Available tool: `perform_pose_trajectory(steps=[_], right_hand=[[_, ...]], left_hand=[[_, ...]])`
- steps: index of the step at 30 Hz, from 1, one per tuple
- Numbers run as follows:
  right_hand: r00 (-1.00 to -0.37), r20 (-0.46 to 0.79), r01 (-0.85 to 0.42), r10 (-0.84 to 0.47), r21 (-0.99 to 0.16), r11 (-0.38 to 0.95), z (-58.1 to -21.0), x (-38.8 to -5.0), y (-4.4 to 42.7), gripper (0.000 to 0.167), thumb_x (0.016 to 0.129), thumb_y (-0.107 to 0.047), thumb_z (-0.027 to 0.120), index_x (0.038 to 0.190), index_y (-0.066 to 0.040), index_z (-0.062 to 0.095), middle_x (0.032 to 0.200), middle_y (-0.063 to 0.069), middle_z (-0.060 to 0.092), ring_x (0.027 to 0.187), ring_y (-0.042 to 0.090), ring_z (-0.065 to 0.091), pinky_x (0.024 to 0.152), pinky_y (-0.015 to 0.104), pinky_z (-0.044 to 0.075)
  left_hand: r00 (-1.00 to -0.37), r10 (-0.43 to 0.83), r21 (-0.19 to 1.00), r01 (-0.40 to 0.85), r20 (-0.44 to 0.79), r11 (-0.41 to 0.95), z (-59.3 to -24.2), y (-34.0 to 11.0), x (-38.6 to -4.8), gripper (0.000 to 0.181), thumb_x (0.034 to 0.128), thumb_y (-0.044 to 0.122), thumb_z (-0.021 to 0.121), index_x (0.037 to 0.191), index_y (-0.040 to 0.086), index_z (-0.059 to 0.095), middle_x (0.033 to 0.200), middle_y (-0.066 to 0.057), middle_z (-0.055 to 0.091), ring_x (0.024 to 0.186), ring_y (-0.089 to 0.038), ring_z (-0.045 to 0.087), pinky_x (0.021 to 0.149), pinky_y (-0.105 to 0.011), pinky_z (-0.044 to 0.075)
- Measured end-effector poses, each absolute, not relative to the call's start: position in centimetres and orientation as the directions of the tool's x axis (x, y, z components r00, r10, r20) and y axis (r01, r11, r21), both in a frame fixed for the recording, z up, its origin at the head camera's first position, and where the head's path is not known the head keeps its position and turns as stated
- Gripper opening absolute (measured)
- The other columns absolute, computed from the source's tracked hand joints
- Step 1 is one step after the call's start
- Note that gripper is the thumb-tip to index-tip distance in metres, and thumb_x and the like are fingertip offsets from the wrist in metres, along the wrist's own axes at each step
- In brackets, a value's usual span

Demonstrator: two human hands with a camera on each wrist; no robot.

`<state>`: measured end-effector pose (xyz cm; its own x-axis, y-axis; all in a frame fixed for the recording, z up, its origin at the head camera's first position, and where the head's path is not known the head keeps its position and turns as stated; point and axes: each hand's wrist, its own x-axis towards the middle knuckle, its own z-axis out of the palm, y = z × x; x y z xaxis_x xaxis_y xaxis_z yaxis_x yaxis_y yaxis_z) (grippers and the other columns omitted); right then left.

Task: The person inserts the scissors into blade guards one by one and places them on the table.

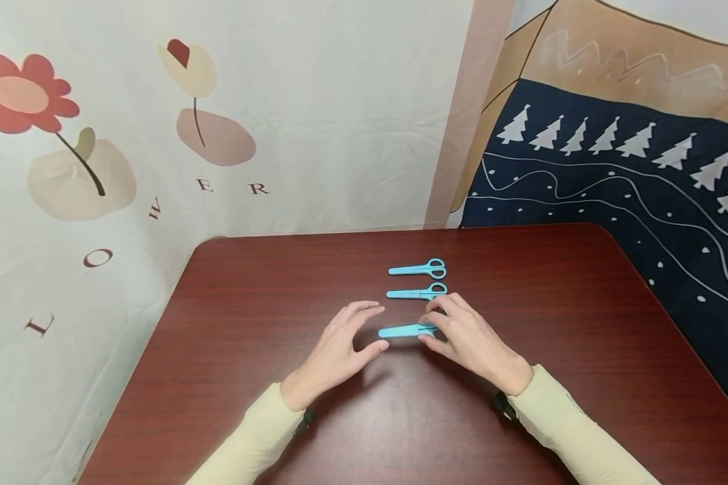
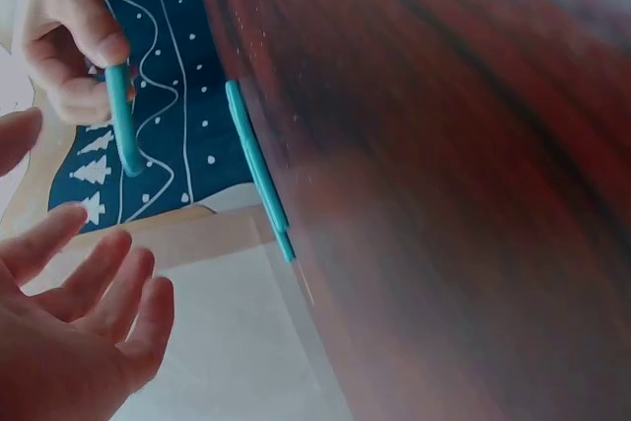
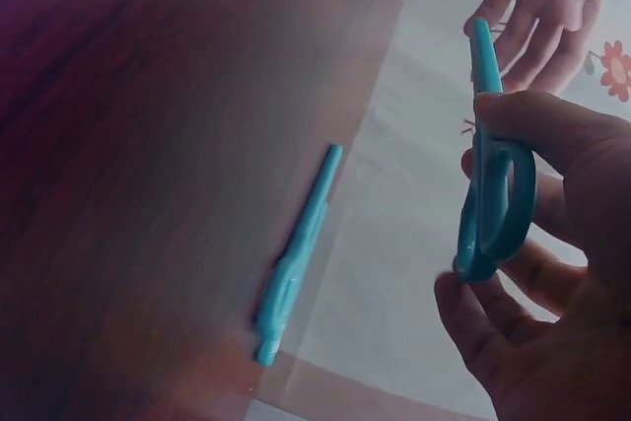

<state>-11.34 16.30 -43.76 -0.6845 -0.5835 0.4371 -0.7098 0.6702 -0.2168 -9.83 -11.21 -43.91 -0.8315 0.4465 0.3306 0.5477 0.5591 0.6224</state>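
Observation:
My right hand grips a pair of light-blue scissors near the handle loops, holding it above the table with the blades toward the left. In the right wrist view, thumb and fingers pinch the scissors around the pivot and loops. To the left of the blade tip, my left hand is held with spread, slightly bent fingers and touches nothing. Two more pairs of blue scissors lie on the table behind the hands: a nearer pair, its loops partly hidden by the right hand, and a farther pair.
The dark red-brown table has rounded far corners. A pale cloth with printed flowers and letters hangs behind and to the left. A navy cloth with white trees hangs at the right.

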Motion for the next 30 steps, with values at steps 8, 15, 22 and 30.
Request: perform_pose_trajectory(steps=[8,15,22,30], right_hand=[[-0.731,0.373,-0.672,-0.571,-0.251,0.696,-44.7,-11.8,16.8,0.018,0.088,-0.023,0.086,0.098,-0.012,0.076,0.105,0.002,0.059,0.093,0.02,0.052,0.079,0.033,0.049],[-0.758,0.327,-0.645,-0.564,-0.244,0.725,-45.4,-12.3,16.6,0.019,0.09,-0.024,0.084,0.1,-0.01,0.076,0.104,0.003,0.058,0.088,0.019,0.051,0.075,0.032,0.047],[-0.739,0.332,-0.656,-0.586,-0.162,0.737,-45.8,-13.2,16.2,0.019,0.087,-0.023,0.086,0.094,-0.009,0.074,0.093,0.005,0.053,0.08,0.021,0.047,0.073,0.033,0.045],[-0.744,0.346,-0.643,-0.571,-0.14,0.753,-45.8,-13.8,15.8,0.021,0.082,-0.02,0.09,0.089,-0.01,0.073,0.087,0.003,0.051,0.075,0.02,0.044,0.06,0.029,0.043]], left_hand=[[-0.863,0.405,0.664,0.495,0.302,0.561,-43.5,-12.1,-9.7,0.063,0.0943,0.037,0.074,0.15,0.016,0.053,0.159,0.004,0.043,0.145,-0.023,0.043,0.112,-0.06,0.036],[-0.854,0.396,0.672,0.513,0.337,0.535,-43.3,-12.9,-9.6,0.06,0.0944,0.032,0.073,0.149,0.015,0.054,0.158,0.001,0.044,0.145,-0.024,0.043,0.111,-0.059,0.039],[-0.861,0.383,0.675,0.503,0.335,0.54,-43.2,-13.6,-9.4,0.061,0.094,0.032,0.073,0.15,0.016,0.053,0.159,0.007,0.042,0.145,-0.023,0.042,0.112,-0.058,0.038],[-0.864,0.377,0.673,0.498,0.333,0.547,-43.4,-14.0,-9.3,0.061,0.094,0.033,0.073,0.15,0.017,0.053,0.159,0.007,0.042,0.146,-0.022,0.041,0.112,-0.056,0.039]])
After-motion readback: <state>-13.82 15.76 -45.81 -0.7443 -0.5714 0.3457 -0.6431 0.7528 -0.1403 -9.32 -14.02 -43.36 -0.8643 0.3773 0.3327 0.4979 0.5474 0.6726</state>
